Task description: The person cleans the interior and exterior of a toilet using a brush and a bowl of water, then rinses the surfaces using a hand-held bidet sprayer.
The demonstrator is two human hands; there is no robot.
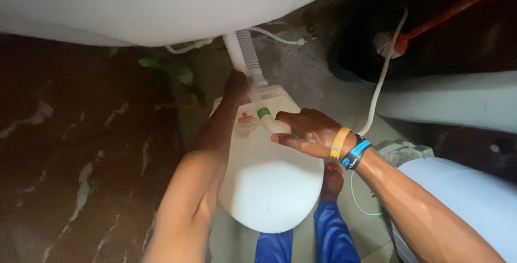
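A white toilet (269,187) with its lid down sits below me, under the white underside of a basin (161,4). My left hand (237,86) reaches to the back of the toilet and closes around the lower end of a white upright pipe (235,50), beside a ribbed white hose (249,53). My right hand (308,131), with a yellow and a blue-black band on its wrist, grips a short bent white pipe piece (271,124) with a green ring, on top of the toilet's back part.
A dark marbled wall (70,150) fills the left. A red-handled mop (401,41) leans at the top right, and a thin white cable (380,88) runs down past it. A pale round container (463,193) stands at the lower right. My blue trouser legs (334,236) and one foot are beside the toilet.
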